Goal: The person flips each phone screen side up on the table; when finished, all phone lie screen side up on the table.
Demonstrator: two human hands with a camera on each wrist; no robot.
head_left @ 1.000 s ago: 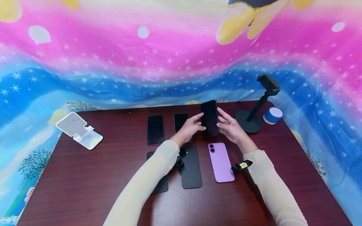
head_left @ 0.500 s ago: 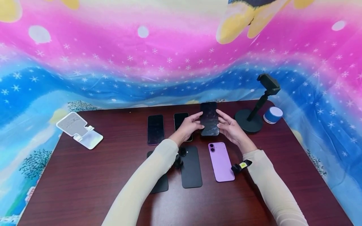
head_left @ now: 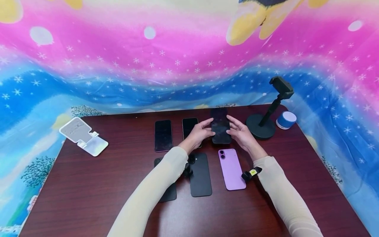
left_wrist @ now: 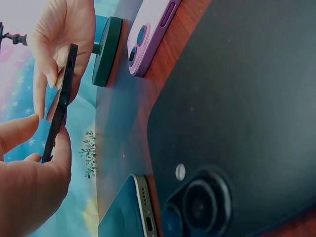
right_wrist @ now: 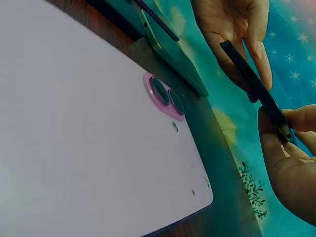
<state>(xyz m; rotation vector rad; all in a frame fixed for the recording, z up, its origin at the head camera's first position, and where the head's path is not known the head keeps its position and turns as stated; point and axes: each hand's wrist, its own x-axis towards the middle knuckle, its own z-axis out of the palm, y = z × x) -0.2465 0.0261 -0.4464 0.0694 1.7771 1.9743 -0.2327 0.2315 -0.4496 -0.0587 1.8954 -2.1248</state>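
A dark smartphone (head_left: 220, 126) is held off the table between both hands, its black screen toward the head camera. My left hand (head_left: 197, 134) pinches its left long edge with thumb and fingers. On the opposite edge, my right hand (head_left: 242, 134) grips it the same way. The left wrist view shows the held phone (left_wrist: 61, 101) edge-on, and so does the right wrist view, where the phone (right_wrist: 259, 91) slants between the hands. Below them lies a purple phone (head_left: 232, 169), back up. A phone with a dark screen (head_left: 189, 126) is partly behind my left hand.
Another dark-screened phone (head_left: 163, 135) lies left. Nearer are a black phone (head_left: 201, 177), back up, and a second one (head_left: 169, 194) partly under the left sleeve. A black phone stand (head_left: 260, 128) and blue-white cylinder (head_left: 286, 120) stand right, a white folding stand (head_left: 86, 138) far left.
The held phone has turned and tilted slightly between the hands and sits a little lower in the head view; reflections on its screen shifted. Both hands keep their hold; the other phones stay put.
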